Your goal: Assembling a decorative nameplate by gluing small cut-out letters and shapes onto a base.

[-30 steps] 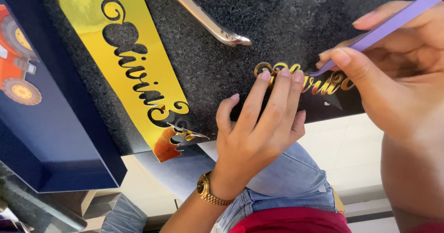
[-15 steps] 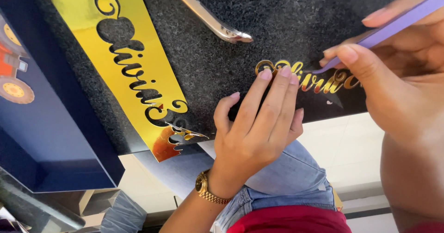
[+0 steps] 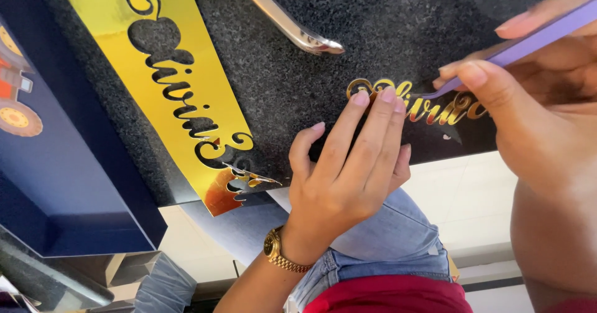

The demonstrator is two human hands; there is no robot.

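Navy-blue board of a flat box (image 3: pixel 68 188) fills the left edge, matte and smooth, with a small printed tractor in orange and yellow on it. Beside it lies a long strip of mirror-gold foil (image 3: pixel 180 89), slanted on the speckled black stone table (image 3: pixel 398 21); curly script has been cut out of the strip, so the dark stone shows through the letter-shaped holes, and its lower end curls up in thin loose slivers. Above the middle, a polished metal handle (image 3: pixel 289 24) lies slantwise on the stone, rounded at its tip. The left hand (image 3: pixel 348 170), a gold link watch (image 3: pixel 280 254) on its wrist, rests flat with fingers held straight and close together; two fingertips press on the first loops of the gold cut-out lettering (image 3: pixel 423 105), which lies on a smoother black sheet at the table's near edge. This hand clasps nothing, only pins the letters down. To the right, the right hand (image 3: pixel 528 108) pinches a slim lilac tool (image 3: pixel 528 39) between thumb and fingers, a tight narrow grip, with its fine tip touching the lettering just beside the left fingertips. Below, faded blue denim (image 3: pixel 385 244) and a red garment show at the bottom edge.
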